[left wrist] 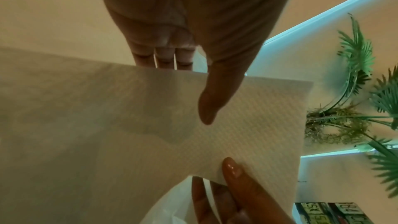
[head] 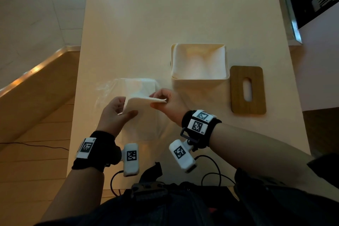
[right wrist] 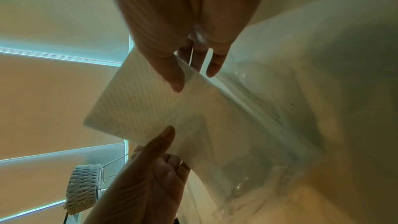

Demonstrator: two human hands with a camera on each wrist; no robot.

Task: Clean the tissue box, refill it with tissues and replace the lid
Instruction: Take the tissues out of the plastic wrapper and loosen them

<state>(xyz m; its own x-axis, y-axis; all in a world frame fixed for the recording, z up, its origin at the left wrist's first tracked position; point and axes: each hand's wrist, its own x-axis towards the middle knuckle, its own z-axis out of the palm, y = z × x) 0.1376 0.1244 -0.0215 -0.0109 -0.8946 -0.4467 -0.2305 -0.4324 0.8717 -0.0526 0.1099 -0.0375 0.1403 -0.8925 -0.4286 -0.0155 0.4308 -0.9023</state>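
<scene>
A: From the head view, where is everything?
B: Left hand [head: 117, 112] and right hand [head: 165, 104] each pinch a tissue [head: 141, 102] above its plastic pack [head: 132, 86]; the tissue box [head: 200, 77] sits open on the table [head: 128, 24], lid [head: 247, 90] beside it.

A: And the wrist views?
B: Thumbs clamp opposite edges, probably keeping it flat for loading.

White tissue [left wrist: 247, 125] pinched between left hand [left wrist: 193, 23] and right hand [left wrist: 237, 197], plant [left wrist: 355, 67] beyond.
</scene>
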